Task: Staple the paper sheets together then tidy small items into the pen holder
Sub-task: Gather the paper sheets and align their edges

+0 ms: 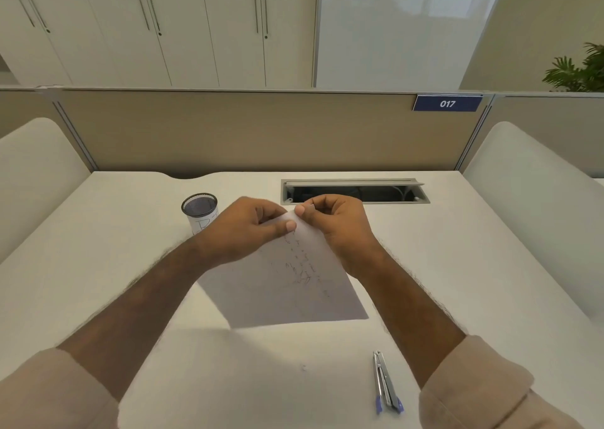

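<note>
Paper sheets (294, 284) were thin matt white paper, faint handwriting on top, pinched at the top corner by left hand (248, 229) and right hand (336, 226). Desk (457, 265) was smooth matt off-white laminate. Pen holder (199, 207) was black metal mesh with a white paper label round it. Stapler (385, 383) was shiny bare metal with blue plastic ends. Cable tray (354, 191) had a matt grey metal frame. Partition (245, 131) looked like beige cloth. Sleeves (474, 389) were soft beige cloth.
</note>
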### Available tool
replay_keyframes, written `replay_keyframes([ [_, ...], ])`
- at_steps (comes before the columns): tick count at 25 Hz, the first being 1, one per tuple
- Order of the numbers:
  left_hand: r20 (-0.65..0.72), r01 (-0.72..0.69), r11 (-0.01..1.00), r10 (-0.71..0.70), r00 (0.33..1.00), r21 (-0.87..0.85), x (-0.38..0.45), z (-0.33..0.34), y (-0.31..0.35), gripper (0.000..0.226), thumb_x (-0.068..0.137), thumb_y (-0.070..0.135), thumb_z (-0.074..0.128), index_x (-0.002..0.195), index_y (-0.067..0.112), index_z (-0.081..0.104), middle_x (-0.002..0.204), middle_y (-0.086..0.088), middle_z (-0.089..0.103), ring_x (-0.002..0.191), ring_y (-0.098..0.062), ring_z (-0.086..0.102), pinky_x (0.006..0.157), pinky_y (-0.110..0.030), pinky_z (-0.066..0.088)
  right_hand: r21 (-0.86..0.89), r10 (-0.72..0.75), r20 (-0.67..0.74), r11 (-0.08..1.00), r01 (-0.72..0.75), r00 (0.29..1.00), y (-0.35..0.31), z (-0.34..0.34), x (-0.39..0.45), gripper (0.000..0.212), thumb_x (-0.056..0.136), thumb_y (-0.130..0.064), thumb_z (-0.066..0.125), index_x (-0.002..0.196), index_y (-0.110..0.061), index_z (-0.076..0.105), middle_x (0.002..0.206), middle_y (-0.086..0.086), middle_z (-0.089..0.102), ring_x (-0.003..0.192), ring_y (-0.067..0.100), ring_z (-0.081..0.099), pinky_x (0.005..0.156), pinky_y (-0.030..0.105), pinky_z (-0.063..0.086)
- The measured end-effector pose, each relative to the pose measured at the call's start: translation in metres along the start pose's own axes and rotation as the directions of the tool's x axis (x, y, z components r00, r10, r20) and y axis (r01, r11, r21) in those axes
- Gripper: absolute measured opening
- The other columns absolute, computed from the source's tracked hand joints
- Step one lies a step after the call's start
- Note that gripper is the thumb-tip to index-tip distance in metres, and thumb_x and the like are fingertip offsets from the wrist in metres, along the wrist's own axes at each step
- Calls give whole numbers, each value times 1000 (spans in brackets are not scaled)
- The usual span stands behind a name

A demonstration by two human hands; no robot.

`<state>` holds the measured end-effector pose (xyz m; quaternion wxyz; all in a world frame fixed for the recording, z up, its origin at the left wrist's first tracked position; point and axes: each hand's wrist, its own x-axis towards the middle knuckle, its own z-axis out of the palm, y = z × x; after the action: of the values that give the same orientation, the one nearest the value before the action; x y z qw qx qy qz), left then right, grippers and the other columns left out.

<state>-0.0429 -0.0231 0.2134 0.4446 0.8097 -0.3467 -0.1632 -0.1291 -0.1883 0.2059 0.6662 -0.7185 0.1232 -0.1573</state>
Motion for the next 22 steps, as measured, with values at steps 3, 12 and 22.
replay_keyframes([
  [3, -88, -2, 999, 5, 996, 34, 9, 5, 6, 11, 91, 29, 70, 84, 24, 78, 83, -3, 78, 64, -4, 65, 57, -23, 53, 6, 5, -6, 1000, -5, 1000, -3, -3, 2, 18, 86, -24, 69, 87, -6, 71, 85, 14, 73, 70, 23, 70, 58, 22, 57],
  [12, -191, 53, 998, -56, 980, -24, 15, 13, 10, 17, 91, 29, 69, 80, 18, 76, 71, -1, 72, 56, -6, 59, 50, -18, 46, -103, 51, 248, 994, -26, 967, 7, -33, -4, 30, 85, -33, 69, 106, -11, 70, 98, 8, 75, 82, 26, 73, 69, 30, 59],
  [22, -363, 29, 794, -310, 879, -608, 17, 5, -26, 36, 100, 30, 54, 114, -1, 63, 95, -5, 71, 72, -14, 67, 57, -22, 58, 152, 62, 95, 985, -76, 994, 58, -65, 11, 40, 80, -26, 74, 114, -8, 66, 111, 13, 72, 101, 28, 69, 90, 41, 52],
])
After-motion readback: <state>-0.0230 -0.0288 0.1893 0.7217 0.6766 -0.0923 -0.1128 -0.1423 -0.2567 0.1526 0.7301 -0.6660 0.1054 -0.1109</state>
